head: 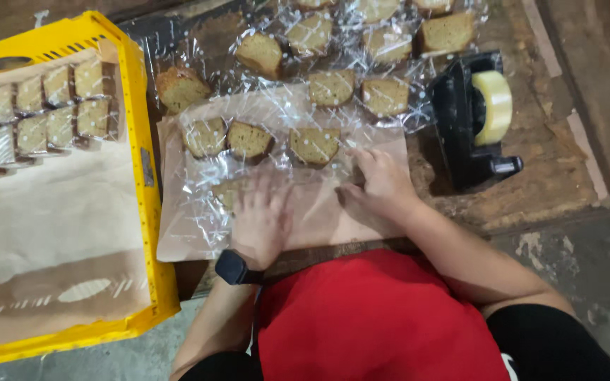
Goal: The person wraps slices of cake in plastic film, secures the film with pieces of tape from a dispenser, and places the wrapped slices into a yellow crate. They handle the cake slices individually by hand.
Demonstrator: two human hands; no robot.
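Cake slices wrapped in clear film fill the top of a yellow crate (142, 162), left of the brown paper sheet (326, 219). On that sheet, the left hand (262, 215) lies flat, fingers spread, on a wrapped slice (229, 192). The right hand (379, 185) pinches clear film beside it, fingers together. Right of the sheet stands a black tape dispenser (471, 120) on the worktop (552, 176).

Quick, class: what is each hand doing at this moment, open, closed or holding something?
Left hand: open, flat on a clear wrapper.
Right hand: fingers curled on the brown paper; grip cannot be told.
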